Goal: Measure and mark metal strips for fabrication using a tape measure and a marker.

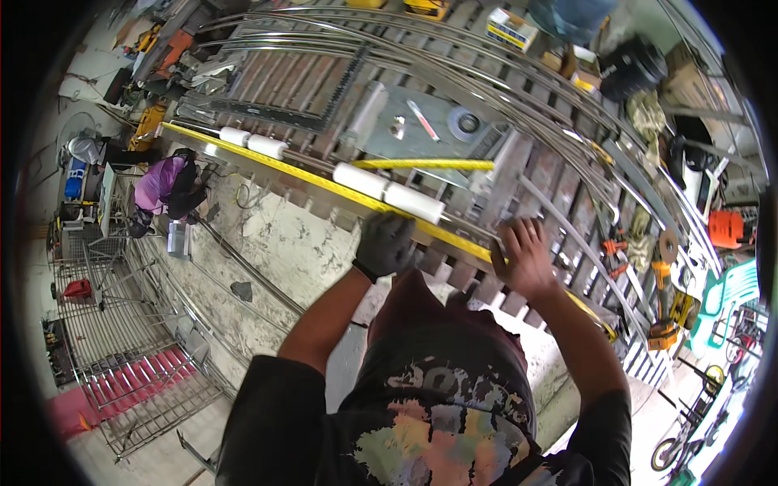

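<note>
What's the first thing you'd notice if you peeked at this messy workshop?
The long yellow tape measure stretched slantwise across the metal frame in the middle. The gloved left hand and the bare right hand press on it near its lower end, and white rolls lie just above the tape.

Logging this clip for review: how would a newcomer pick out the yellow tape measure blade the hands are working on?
Start at the big slatted metal workbench filling the upper picture. Along its near edge runs a steel bar carrying white rollers. The tape measure blade is the thin yellow strip on that bar, passing the gloved left hand to the bare right hand; a shorter yellow strip lies apart, farther back.
</note>
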The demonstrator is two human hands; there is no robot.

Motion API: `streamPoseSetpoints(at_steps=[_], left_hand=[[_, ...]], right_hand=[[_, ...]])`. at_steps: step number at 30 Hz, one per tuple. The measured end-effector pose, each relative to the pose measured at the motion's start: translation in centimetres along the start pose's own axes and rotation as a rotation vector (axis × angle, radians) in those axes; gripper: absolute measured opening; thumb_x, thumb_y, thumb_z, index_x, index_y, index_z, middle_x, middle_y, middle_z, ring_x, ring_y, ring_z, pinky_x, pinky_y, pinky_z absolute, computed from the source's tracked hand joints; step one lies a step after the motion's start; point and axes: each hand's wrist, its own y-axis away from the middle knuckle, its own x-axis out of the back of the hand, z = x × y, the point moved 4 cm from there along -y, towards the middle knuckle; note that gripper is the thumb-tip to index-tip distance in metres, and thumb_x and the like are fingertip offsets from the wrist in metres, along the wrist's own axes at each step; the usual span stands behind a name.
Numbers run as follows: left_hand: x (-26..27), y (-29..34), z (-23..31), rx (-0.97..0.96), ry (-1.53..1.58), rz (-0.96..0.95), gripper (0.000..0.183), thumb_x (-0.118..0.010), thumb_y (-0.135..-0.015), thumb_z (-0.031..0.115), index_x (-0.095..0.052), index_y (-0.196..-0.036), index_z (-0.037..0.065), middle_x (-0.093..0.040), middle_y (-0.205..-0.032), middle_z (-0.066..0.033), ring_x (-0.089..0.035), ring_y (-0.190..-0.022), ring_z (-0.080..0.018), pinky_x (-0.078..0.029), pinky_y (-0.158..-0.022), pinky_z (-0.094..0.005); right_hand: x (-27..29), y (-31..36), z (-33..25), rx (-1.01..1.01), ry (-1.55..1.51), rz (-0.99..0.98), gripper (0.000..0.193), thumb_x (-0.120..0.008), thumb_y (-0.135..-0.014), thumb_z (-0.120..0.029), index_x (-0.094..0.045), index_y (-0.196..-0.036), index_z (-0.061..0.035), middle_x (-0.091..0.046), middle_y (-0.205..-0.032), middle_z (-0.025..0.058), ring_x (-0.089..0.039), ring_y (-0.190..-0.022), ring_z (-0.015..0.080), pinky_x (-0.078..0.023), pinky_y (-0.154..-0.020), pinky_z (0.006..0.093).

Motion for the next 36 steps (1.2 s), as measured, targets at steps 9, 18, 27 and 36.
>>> streamPoseSetpoints(at_steps=[9, 18, 27, 36], left_hand=[[-0.2, 0.3, -0.7, 0.014, 0.229, 0.073, 0.053, -0.075, -0.094, 0.036, -0.072, -0.138, 0.006, -0.064, -0.129, -0.0138, -0.062, -0.123, -0.0376, -0.052, -0.105, -0.0599], [0.3, 0.8, -0.7, -0.072, 0.095, 0.24, 0.061, -0.077, -0.09, 0.041, -0.071, -0.141, 0.007, -0.06, -0.136, -0.0126, -0.06, -0.128, -0.0374, -0.053, -0.112, -0.0619], [-1.2, 1.1, -0.9, -0.006, 0.224, 0.099, 0.054, -0.075, -0.094, 0.028, -0.07, -0.143, 0.004, -0.064, -0.137, -0.0155, -0.063, -0.123, -0.0382, -0.051, -0.105, -0.0587], [-1.0, 1.2, -0.2, -0.076, -0.061, 0.117, 0.056, -0.068, -0.096, 0.031, -0.072, -0.146, 0.008, -0.065, -0.139, -0.0151, -0.057, -0.133, -0.0411, -0.041, -0.118, -0.0628]], right_hand=[[-20.1, -25.9, 5.4, -0.317, 0.033, -0.079, 0.053, -0.062, -0.108, -0.019, -0.056, -0.157, -0.0008, -0.062, -0.149, 0.0289, -0.066, -0.133, 0.0483, -0.056, -0.113, 0.0566], [-14.4, -23.6, 1.3, -0.433, -0.046, -0.071, 0.04, -0.057, -0.11, -0.004, -0.059, -0.15, 0.0015, -0.06, -0.143, 0.0305, -0.058, -0.134, 0.053, -0.051, -0.114, 0.0588], [15.1, -13.8, -19.9, 0.183, -0.583, 0.085, 0.02, -0.071, -0.093, -0.009, -0.073, -0.112, -0.0012, -0.071, -0.106, 0.0156, -0.07, -0.089, 0.0321, -0.057, -0.078, 0.0404], [27.9, 1.3, -22.1, 0.291, -0.489, 0.416, 0.022, -0.083, -0.092, -0.009, -0.07, -0.11, -0.0037, -0.068, -0.097, 0.0119, -0.066, -0.071, 0.0259, -0.052, -0.059, 0.0397]])
